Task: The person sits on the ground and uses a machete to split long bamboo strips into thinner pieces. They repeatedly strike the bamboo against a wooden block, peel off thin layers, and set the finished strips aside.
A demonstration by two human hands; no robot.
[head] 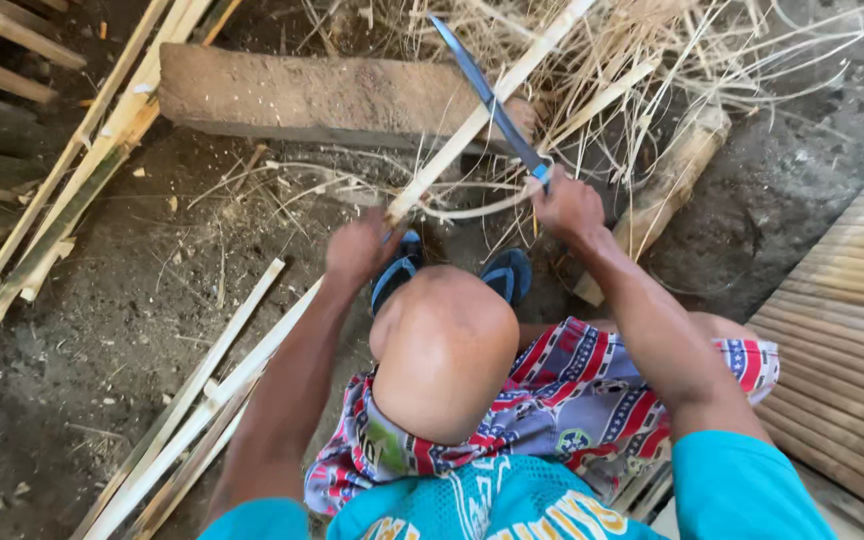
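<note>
Bamboo strip (472, 130) slants from the left hand (360, 250) up across the wooden block (312, 98), its near end clamped in that hand's grip just above the knee. Further right, the knife (487, 100) lies blade-down against the strip, crossing it over the block, with the right hand (564, 205) closed tight round the handle. This looks like the shaving or splitting step, mid-stroke. The next move seems to call for a steady hold on the strip and blade pressure directed away from the left fingers. Shavings (652, 60) heap behind.
</note>
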